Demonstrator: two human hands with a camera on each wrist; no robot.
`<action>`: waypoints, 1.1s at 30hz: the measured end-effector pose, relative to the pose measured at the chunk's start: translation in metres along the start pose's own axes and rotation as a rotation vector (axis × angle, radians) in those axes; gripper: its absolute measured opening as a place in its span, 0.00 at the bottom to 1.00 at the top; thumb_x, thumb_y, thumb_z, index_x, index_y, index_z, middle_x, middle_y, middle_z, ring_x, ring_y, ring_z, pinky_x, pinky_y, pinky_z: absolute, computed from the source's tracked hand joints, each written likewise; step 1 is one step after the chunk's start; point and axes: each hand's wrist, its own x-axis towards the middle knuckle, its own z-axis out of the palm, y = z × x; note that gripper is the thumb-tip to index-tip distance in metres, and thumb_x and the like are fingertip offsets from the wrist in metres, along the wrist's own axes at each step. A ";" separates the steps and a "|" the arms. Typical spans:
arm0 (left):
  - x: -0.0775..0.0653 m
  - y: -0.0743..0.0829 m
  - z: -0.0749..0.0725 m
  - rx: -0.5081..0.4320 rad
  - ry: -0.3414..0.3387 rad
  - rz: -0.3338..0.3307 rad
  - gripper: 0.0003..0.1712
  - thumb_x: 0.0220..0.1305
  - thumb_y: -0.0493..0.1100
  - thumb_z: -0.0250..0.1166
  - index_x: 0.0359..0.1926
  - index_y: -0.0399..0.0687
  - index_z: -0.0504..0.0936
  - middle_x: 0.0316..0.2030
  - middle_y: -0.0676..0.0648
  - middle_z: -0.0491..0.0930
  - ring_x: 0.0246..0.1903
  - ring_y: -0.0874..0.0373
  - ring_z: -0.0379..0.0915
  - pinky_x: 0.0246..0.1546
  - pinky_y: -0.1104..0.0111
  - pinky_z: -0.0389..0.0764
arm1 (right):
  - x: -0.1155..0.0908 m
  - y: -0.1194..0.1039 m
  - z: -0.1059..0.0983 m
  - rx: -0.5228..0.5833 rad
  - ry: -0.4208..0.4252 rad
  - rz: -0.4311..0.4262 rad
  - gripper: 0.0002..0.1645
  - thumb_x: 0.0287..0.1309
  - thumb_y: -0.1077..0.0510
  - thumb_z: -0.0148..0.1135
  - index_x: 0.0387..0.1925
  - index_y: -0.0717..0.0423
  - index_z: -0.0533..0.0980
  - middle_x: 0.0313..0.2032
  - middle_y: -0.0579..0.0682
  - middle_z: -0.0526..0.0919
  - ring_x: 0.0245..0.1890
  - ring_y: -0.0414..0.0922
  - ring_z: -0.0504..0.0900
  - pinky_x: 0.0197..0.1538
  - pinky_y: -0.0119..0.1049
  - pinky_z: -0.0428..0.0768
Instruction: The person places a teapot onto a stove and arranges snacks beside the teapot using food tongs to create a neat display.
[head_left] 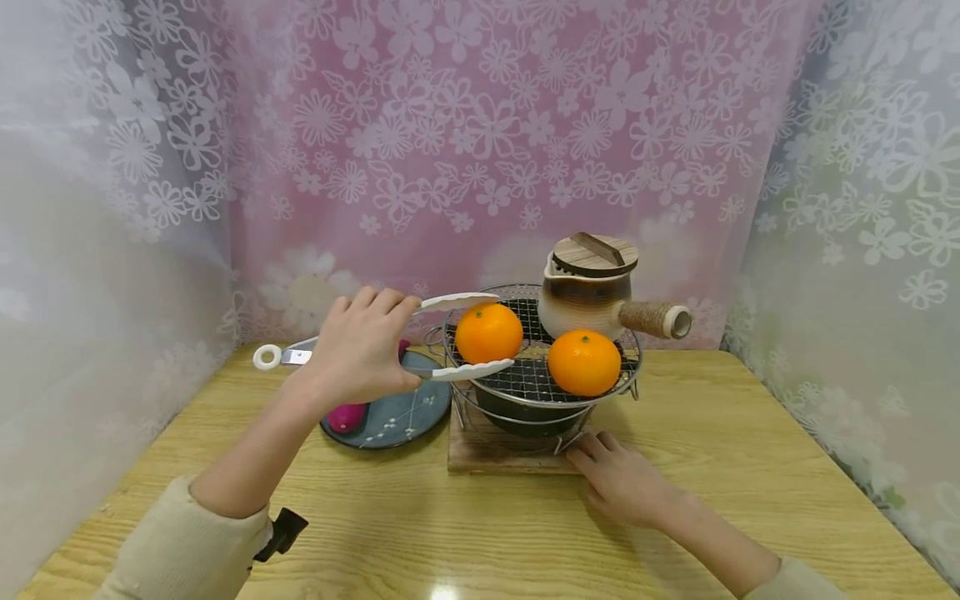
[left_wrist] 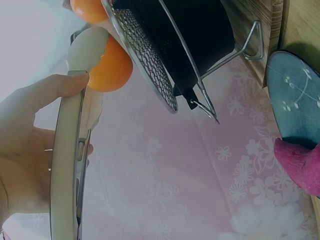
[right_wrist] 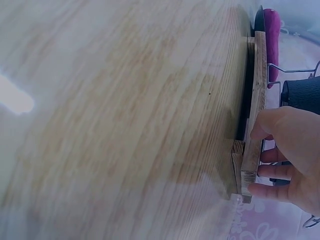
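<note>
My left hand (head_left: 363,346) holds a pair of tongs (head_left: 472,369) with white scalloped tips, thumb on one arm and fingers on the other. The tips stand on either side of an orange (head_left: 489,335) at the left of a round wire grill rack (head_left: 517,385). In the left wrist view, one tip covers part of that orange (left_wrist: 112,67); firm contact cannot be told. A second orange (head_left: 585,363) sits at the rack's front right. Low down, my right hand (head_left: 626,479) grips the front right corner of the wooden board (head_left: 502,461) beneath the stove.
A side-handled teapot (head_left: 573,304) with a wooden lid stands on the rack's back right. Under the rack is a dark stove bowl (head_left: 528,422). Left of the board lies a blue-grey plate (head_left: 408,414) bearing a magenta item (head_left: 347,417), partly hidden by my arm. Patterned curtains surround the table.
</note>
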 end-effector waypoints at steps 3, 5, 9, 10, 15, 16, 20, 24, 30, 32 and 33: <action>0.000 0.001 -0.001 0.009 0.000 0.004 0.50 0.35 0.57 0.73 0.61 0.41 0.69 0.54 0.43 0.71 0.53 0.45 0.62 0.44 0.55 0.65 | -0.001 0.000 -0.001 -0.001 -0.003 -0.002 0.19 0.43 0.63 0.62 0.42 0.60 0.75 0.39 0.54 0.72 0.34 0.50 0.71 0.36 0.43 0.73; 0.001 0.002 -0.002 0.014 -0.009 0.008 0.50 0.36 0.57 0.73 0.61 0.41 0.69 0.54 0.43 0.71 0.53 0.45 0.62 0.44 0.55 0.64 | -0.001 -0.001 -0.002 0.001 -0.003 -0.004 0.20 0.43 0.62 0.63 0.42 0.60 0.75 0.39 0.54 0.72 0.33 0.49 0.70 0.35 0.42 0.73; 0.002 0.004 -0.002 0.014 -0.039 0.010 0.50 0.36 0.58 0.73 0.62 0.41 0.68 0.54 0.43 0.70 0.53 0.46 0.62 0.45 0.54 0.64 | -0.001 -0.001 -0.002 0.006 0.007 -0.008 0.20 0.42 0.62 0.64 0.42 0.60 0.75 0.38 0.53 0.72 0.33 0.49 0.69 0.34 0.41 0.72; 0.002 0.005 -0.002 0.015 -0.047 0.010 0.51 0.36 0.58 0.73 0.62 0.41 0.68 0.55 0.44 0.70 0.53 0.46 0.61 0.46 0.54 0.64 | -0.001 -0.001 -0.002 0.006 0.010 -0.009 0.20 0.41 0.62 0.63 0.42 0.60 0.75 0.38 0.53 0.72 0.33 0.49 0.69 0.34 0.41 0.72; 0.003 0.006 -0.001 0.008 -0.057 0.016 0.50 0.36 0.58 0.72 0.62 0.42 0.68 0.55 0.44 0.70 0.54 0.46 0.61 0.47 0.54 0.64 | -0.001 0.000 -0.002 0.002 0.027 -0.012 0.20 0.40 0.63 0.62 0.41 0.60 0.74 0.37 0.53 0.72 0.32 0.49 0.69 0.34 0.41 0.72; 0.003 0.007 -0.001 0.005 -0.057 0.016 0.50 0.36 0.58 0.72 0.62 0.42 0.68 0.55 0.44 0.70 0.54 0.46 0.61 0.48 0.54 0.63 | -0.001 0.000 -0.002 0.002 0.027 -0.011 0.20 0.40 0.63 0.63 0.41 0.60 0.74 0.38 0.53 0.72 0.33 0.49 0.69 0.34 0.41 0.72; 0.004 0.008 -0.001 -0.002 -0.064 0.024 0.50 0.36 0.58 0.73 0.61 0.43 0.69 0.55 0.44 0.70 0.54 0.46 0.61 0.50 0.53 0.63 | 0.000 0.000 -0.001 0.004 0.015 -0.003 0.20 0.41 0.63 0.63 0.41 0.60 0.74 0.38 0.53 0.72 0.33 0.49 0.70 0.34 0.42 0.72; 0.005 0.010 0.000 -0.001 -0.070 0.030 0.50 0.36 0.58 0.73 0.61 0.43 0.69 0.55 0.44 0.70 0.54 0.46 0.61 0.50 0.54 0.63 | 0.000 0.001 0.000 0.008 -0.001 0.003 0.20 0.42 0.62 0.63 0.42 0.60 0.74 0.38 0.53 0.72 0.33 0.49 0.70 0.35 0.42 0.72; 0.006 0.012 0.002 0.011 -0.066 0.035 0.49 0.36 0.58 0.73 0.61 0.42 0.69 0.55 0.44 0.70 0.53 0.46 0.62 0.47 0.55 0.63 | 0.000 0.003 0.002 0.011 0.007 -0.008 0.20 0.41 0.63 0.63 0.42 0.60 0.74 0.38 0.54 0.72 0.33 0.50 0.70 0.35 0.43 0.73; 0.007 0.012 0.002 0.016 -0.068 0.037 0.49 0.36 0.58 0.73 0.61 0.42 0.69 0.55 0.44 0.70 0.52 0.46 0.62 0.46 0.56 0.63 | 0.000 0.004 0.002 0.011 0.018 -0.014 0.20 0.41 0.64 0.63 0.42 0.60 0.74 0.38 0.53 0.72 0.33 0.49 0.70 0.34 0.42 0.72; 0.007 0.012 0.002 0.018 -0.069 0.037 0.49 0.36 0.58 0.73 0.61 0.42 0.69 0.55 0.44 0.70 0.52 0.46 0.62 0.45 0.56 0.63 | 0.000 0.005 0.003 0.012 0.022 -0.016 0.20 0.41 0.64 0.63 0.41 0.60 0.74 0.37 0.53 0.72 0.32 0.49 0.70 0.34 0.42 0.72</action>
